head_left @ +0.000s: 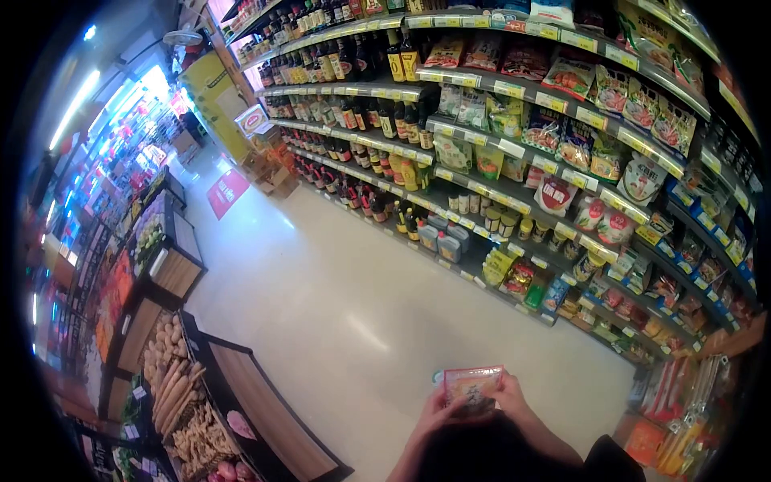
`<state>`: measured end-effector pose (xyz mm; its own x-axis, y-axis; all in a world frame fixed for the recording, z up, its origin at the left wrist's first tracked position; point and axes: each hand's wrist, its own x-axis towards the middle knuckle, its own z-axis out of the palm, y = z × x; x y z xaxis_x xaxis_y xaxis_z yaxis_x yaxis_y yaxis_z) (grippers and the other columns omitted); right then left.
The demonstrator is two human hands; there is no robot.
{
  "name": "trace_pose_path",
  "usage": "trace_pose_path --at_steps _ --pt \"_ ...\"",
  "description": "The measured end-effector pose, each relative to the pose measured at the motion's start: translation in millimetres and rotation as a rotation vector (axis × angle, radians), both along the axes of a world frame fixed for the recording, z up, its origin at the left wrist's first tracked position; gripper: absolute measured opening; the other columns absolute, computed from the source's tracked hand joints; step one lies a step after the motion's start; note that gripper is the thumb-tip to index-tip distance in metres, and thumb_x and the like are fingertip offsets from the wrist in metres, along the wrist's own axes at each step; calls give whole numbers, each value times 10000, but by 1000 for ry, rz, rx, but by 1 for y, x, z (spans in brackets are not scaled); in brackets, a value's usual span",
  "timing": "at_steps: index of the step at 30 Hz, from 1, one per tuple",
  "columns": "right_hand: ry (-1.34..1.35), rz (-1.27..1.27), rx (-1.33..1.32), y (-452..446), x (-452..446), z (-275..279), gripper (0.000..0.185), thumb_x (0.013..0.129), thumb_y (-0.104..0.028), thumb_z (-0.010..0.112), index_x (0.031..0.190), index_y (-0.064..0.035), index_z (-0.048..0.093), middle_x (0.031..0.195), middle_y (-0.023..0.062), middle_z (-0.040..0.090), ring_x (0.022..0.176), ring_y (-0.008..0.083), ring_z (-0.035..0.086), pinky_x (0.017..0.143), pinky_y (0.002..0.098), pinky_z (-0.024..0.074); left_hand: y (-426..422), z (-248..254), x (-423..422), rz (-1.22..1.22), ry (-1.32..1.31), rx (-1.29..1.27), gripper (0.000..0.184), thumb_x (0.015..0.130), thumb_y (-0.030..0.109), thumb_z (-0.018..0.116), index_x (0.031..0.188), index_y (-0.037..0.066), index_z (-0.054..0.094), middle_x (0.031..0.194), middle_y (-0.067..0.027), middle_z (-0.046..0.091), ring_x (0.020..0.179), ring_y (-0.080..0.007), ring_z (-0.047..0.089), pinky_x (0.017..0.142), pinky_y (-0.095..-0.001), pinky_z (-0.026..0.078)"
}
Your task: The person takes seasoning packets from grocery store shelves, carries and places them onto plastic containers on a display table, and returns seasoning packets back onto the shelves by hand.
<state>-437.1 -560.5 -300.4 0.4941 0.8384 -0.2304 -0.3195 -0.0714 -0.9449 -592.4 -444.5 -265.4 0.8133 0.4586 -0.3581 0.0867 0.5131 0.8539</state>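
Note:
Low in the head view, a small flat packet [474,386] with a red border and a clear, printed front is held up between both hands over the aisle floor. My left hand [436,410] grips its left side, fingers closed on the edge. On the opposite side my right hand [511,394] pinches the upper right corner. The packet's print is too small to read, and its contents cannot be made out. Part of its lower edge is hidden by the hands and a dark sleeve.
Long shelves [514,149] of bottles, bags and jars run along the right. At the left stands a produce bin [265,418] with ginger and long roots [177,394]. Cardboard boxes [273,173] sit at the far shelf end. Hanging packets [683,402] are close at lower right.

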Motion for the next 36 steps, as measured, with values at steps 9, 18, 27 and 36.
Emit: trace_pose_path --at_steps 9,18,27,36 --pt "54 -77 127 90 34 24 194 805 -65 655 969 34 624 1024 46 549 911 129 556 801 260 458 89 -19 43 -132 -13 189 361 833 114 644 1147 -8 514 988 -54 628 845 -127 601 764 -280 505" --pt "57 -31 14 125 55 15 224 828 -73 645 1023 19 586 1052 39 571 929 100 556 813 261 464 130 -6 70 -110 -45 136 350 834 105 646 1142 2 516 1046 -55 605 908 -125 581 784 -282 498" --pt "-61 -119 115 177 91 18 369 818 -35 638 1157 10 502 1057 71 611 946 130 583 836 278 475 190 -15 119 -153 11 184 355 862 153 616 1170 7 516 1021 -55 617 896 -121 583 773 -249 485" --pt "-91 -28 126 265 171 25 399 773 -50 693 1132 12 529 1101 58 550 985 125 540 848 277 450 280 -2 195 -139 118 126 312 870 144 609 1137 0 539 1016 -54 620 899 -122 584 795 -280 489"
